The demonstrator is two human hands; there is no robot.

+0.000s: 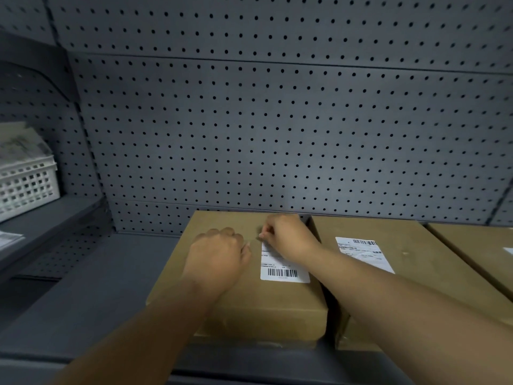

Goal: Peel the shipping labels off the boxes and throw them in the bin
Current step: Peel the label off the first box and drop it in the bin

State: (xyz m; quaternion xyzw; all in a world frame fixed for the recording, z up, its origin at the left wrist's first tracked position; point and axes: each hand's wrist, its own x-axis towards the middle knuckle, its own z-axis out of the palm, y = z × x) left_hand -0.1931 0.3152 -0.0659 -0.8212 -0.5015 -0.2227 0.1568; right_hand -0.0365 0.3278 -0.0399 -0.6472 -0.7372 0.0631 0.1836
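Label corner between right fingers

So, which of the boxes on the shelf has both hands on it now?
The leftmost box. The left hand rests on its top and the right hand picks at the far edge of its label. The middle box is untouched.

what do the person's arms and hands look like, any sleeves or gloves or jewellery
Both forearms are bare as far as the frame shows: no sleeves in view. The left hand and right hand wear no gloves, and no watch, bracelet or ring is visible.
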